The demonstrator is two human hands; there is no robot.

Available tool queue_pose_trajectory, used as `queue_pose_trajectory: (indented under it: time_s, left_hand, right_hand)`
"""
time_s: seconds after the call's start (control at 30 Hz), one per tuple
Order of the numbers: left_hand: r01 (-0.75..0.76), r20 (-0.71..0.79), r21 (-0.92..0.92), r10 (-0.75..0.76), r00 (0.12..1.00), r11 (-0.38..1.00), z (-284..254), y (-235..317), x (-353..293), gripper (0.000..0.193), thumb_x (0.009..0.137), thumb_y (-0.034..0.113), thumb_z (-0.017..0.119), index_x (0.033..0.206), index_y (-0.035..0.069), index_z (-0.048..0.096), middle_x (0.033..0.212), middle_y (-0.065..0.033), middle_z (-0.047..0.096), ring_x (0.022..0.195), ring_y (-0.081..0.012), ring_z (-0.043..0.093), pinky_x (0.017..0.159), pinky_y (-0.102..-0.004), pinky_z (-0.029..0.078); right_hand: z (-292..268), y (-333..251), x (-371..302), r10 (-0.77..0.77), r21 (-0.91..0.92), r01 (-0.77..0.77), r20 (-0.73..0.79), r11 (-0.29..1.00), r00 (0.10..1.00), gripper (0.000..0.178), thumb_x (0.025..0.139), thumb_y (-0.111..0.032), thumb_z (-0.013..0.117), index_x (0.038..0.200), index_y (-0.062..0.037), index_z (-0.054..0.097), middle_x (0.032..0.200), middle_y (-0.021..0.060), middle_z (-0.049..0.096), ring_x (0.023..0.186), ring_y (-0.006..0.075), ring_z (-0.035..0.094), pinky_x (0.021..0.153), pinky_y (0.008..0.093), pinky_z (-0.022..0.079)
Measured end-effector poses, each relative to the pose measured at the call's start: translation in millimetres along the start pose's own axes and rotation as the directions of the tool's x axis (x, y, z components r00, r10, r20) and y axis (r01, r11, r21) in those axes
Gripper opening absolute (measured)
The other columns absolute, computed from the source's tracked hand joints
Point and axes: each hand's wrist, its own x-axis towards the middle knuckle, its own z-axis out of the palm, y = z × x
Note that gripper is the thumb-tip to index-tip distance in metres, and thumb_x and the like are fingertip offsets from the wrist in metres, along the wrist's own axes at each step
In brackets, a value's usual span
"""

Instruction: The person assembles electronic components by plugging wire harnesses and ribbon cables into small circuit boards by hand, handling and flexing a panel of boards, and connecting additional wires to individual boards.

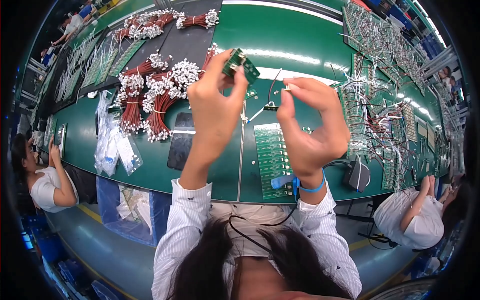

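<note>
My left hand (214, 107) is raised over the table, thumb and fingers closed on a small green circuit board (251, 75) with pale connectors on it. To its right, my right hand (315, 125) pinches a tiny pale piece (286, 87) between thumb and forefinger; it looks like a connector, too small to tell for sure. A blue wrist strap (314, 189) circles my right wrist. Under and beside that hand lies a green circuit-board panel (270, 150) with rows of white parts. Between my hands a small board with a white cable (270, 107) rests on the table.
Bundles of red-brown wires with white plugs (162, 100) lie at the left, beside clear plastic bags (112, 145) and a black pad (182, 142). Wired boards (372, 115) pile up at the right. A dark grey device (357, 176) stands near the front edge. Other people sit on both sides.
</note>
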Motion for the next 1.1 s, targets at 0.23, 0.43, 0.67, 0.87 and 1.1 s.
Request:
queue_pose_trajectory:
  time_s: [0.23,0.43,0.67,0.87,1.1]
  left_hand:
    - [-0.021,0.044,-0.045,0.023,0.999,0.999,-2.9,5.9,-0.9,0.026,0.076,0.002,0.06,0.101,0.001,0.055,0.073,-0.0131,0.064,0.064,-0.0193,0.065,0.055,-0.0268,0.05]
    - [-0.171,0.152,0.178,0.145,0.978,0.969,2.2,13.2,-11.9,0.039,0.072,0.0,0.061,0.109,0.004,0.05,0.074,-0.0161,0.061,0.063,-0.0288,0.062,0.052,-0.0352,0.047]
    - [-0.233,0.167,0.176,0.204,0.965,0.957,7.2,11.2,-16.2,0.038,0.071,-0.003,0.06,0.108,0.004,0.051,0.077,-0.0161,0.061,0.066,-0.0298,0.061,0.053,-0.0356,0.047]
    - [-0.204,0.145,0.147,0.183,0.972,0.968,1.9,15.6,-11.9,0.036,0.072,-0.001,0.061,0.106,0.004,0.052,0.08,-0.0155,0.062,0.068,-0.029,0.062,0.055,-0.0349,0.048]
    - [-0.163,0.138,0.109,0.147,0.979,0.981,-2.3,18.0,-9.8,0.033,0.067,-0.006,0.063,0.099,0.0,0.059,0.083,-0.0131,0.065,0.069,-0.0193,0.064,0.06,-0.0279,0.049]
  right_hand:
    - [4.8,22.3,-5.0,0.208,-0.155,-0.177,0.208,0.972,0.956,0.013,0.065,-0.004,0.07,0.074,-0.0049,0.061,0.074,0.0062,0.061,0.066,0.0223,0.057,0.056,0.0298,0.044]
    - [7.5,9.5,-4.2,0.199,-0.026,-0.2,0.274,0.98,0.941,0.014,0.064,-0.004,0.07,0.074,-0.0046,0.06,0.074,0.0055,0.058,0.066,0.0219,0.056,0.058,0.0305,0.044]
    - [11.3,10.5,-11.4,0.247,-0.029,-0.246,0.216,0.969,0.945,0.014,0.063,0.001,0.067,0.074,-0.0035,0.06,0.071,0.0053,0.056,0.064,0.0204,0.056,0.055,0.0295,0.044]
    - [13.3,4.7,-8.7,0.228,-0.004,-0.231,0.172,0.973,0.958,0.016,0.061,0.003,0.066,0.074,-0.0026,0.059,0.069,0.0058,0.055,0.061,0.0192,0.055,0.051,0.028,0.044]
    - [16.0,5.0,-10.1,0.196,-0.019,-0.195,0.144,0.981,0.97,0.017,0.059,0.003,0.067,0.073,-0.0025,0.058,0.069,0.0063,0.055,0.059,0.0187,0.054,0.05,0.0278,0.044]
